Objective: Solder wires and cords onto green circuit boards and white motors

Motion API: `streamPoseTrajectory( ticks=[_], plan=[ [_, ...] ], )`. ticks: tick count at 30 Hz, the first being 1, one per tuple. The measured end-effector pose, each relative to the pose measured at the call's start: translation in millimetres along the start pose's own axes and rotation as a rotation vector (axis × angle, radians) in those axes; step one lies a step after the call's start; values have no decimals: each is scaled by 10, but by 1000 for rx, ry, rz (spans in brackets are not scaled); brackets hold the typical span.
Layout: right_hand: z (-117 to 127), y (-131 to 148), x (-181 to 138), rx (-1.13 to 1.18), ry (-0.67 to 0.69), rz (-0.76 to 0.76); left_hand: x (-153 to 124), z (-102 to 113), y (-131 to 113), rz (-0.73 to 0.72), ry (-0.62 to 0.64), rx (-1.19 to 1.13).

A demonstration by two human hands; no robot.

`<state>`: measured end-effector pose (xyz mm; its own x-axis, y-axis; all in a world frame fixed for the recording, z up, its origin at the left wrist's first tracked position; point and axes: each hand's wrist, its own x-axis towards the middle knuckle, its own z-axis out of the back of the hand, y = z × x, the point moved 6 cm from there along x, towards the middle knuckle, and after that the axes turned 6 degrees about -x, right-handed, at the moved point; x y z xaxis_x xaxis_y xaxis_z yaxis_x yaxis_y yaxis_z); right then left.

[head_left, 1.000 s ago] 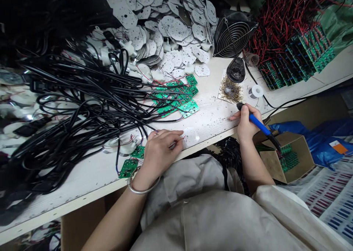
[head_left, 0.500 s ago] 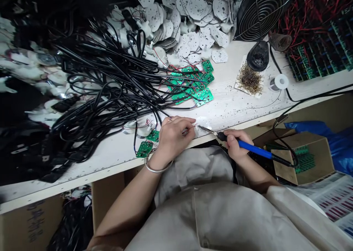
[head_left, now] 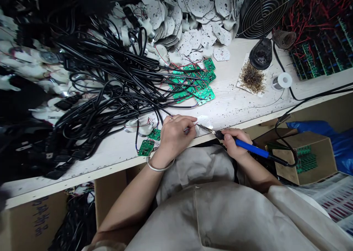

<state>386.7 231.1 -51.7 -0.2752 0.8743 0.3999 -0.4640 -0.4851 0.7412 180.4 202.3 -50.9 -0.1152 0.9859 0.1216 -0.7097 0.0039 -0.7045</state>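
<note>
My left hand [head_left: 174, 135] rests at the front edge of the white bench [head_left: 237, 105], fingers pinched on thin red wires against a small white round plate [head_left: 204, 121]. My right hand [head_left: 234, 142] grips a blue-handled soldering iron [head_left: 249, 148]; its metal tip [head_left: 203, 127] touches the plate just beside my left fingertips. Two small green circuit boards [head_left: 146, 147] lie by my left wrist, which wears a metal bangle.
A tangle of black cables [head_left: 104, 85] covers the left of the bench. Green boards [head_left: 194, 85], white plates [head_left: 193, 19], a fan [head_left: 264, 8], a solder spool [head_left: 284, 80], a solder-crumb pad [head_left: 250, 78]. A cardboard box [head_left: 306, 162] of boards sits lower right.
My right hand brought the soldering iron from the crumb pad at the right down to the plate by my left hand. The camera view shifted left and down.
</note>
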Motion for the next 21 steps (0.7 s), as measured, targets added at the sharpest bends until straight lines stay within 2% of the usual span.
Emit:
streamPoseTrajectory(
  ticks=[5, 10, 14, 17, 21],
  plan=[
    [17, 102, 71, -12, 51, 70, 0, 0, -7, -14, -10, 6],
    [22, -214, -108, 57, -21, -219, 5, 2, -2, 0, 7, 9],
    [30, -249, -195, 93, -72, -285, 6, 2, -6, -3, -1, 5],
    [-9, -68, -111, 130, -33, -181, 2, -5, 4, 8, 15, 0],
    [-149, 215, 39, 21, 96, 137, -8, 17, 15, 12, 41, -60]
  ],
)
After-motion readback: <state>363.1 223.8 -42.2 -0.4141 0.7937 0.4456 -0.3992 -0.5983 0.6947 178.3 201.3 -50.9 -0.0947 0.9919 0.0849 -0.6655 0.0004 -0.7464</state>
